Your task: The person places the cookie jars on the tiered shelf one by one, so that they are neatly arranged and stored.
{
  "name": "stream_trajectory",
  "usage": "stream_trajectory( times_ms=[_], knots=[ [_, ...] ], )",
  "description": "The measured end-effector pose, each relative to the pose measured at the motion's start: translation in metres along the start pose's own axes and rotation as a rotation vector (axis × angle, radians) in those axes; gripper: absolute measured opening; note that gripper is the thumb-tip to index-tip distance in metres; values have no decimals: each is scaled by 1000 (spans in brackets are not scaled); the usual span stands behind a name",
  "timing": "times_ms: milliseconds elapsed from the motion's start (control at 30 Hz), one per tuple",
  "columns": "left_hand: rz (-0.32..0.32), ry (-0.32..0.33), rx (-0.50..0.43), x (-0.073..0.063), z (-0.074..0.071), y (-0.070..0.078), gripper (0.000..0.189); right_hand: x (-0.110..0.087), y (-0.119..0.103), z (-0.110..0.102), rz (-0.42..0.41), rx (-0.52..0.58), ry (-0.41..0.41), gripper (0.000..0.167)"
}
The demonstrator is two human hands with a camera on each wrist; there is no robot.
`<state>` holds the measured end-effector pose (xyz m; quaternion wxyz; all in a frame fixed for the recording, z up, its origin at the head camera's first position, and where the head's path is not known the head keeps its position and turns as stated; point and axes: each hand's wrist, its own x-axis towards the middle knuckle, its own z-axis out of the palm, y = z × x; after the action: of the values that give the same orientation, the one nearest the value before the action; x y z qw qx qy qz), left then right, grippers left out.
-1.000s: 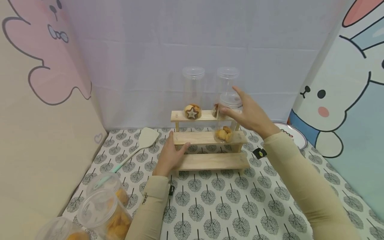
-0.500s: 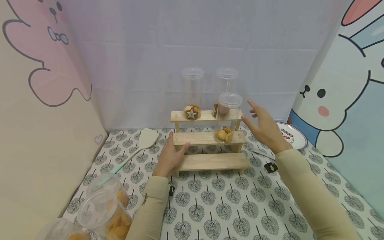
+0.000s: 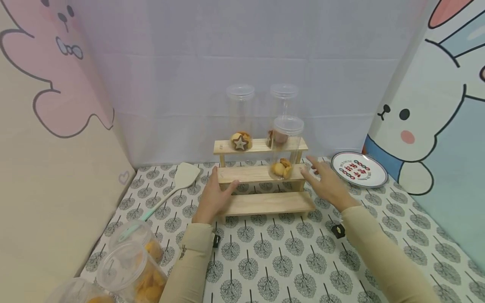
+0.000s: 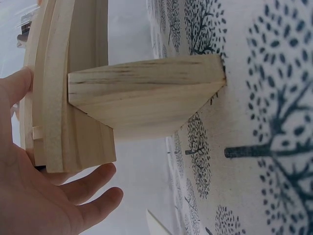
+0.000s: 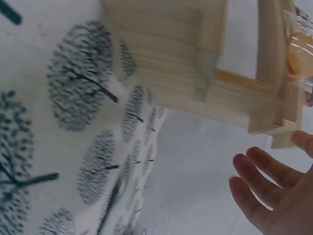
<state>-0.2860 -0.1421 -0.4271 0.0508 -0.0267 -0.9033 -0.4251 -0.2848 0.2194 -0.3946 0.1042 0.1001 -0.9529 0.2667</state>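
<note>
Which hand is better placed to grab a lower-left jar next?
Probably the left hand: nearer those jars, though holding the wooden stand. The right hand is empty but farther, beside the stand's right end.

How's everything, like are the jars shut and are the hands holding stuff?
Top-left jar, lidded, partly filled
Top-right jar, lidded, partly hidden
Middle-shelf jar, lidded, partly filled
Lower-left jars, seem lidded, partly filled
Wooden stand, upright
Spatula, lying flat
Plate, face up
Left hand, holding the stand
Right hand, holding nothing
</note>
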Motion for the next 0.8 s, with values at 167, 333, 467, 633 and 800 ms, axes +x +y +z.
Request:
stream_trajectory(
  times_ms=[167,333,467,633,800],
  knots=[
    [-4,-14,-15,-1,-2,1,109,-3,5,11,1,-2,-35,71],
    [-5,-2,-3,-2,-2,1,108,-3,9,18,15,-4,-38,70],
    [-3,0,5,-2,0,0,108,-4,13,24,19,18,-51,68],
    [-1,6,15,-2,0,0,109,-3,15,29,14,66,-61,66],
    [-4,8,19,-2,0,1,109,-3,16,31,13,84,-61,65]
  ],
)
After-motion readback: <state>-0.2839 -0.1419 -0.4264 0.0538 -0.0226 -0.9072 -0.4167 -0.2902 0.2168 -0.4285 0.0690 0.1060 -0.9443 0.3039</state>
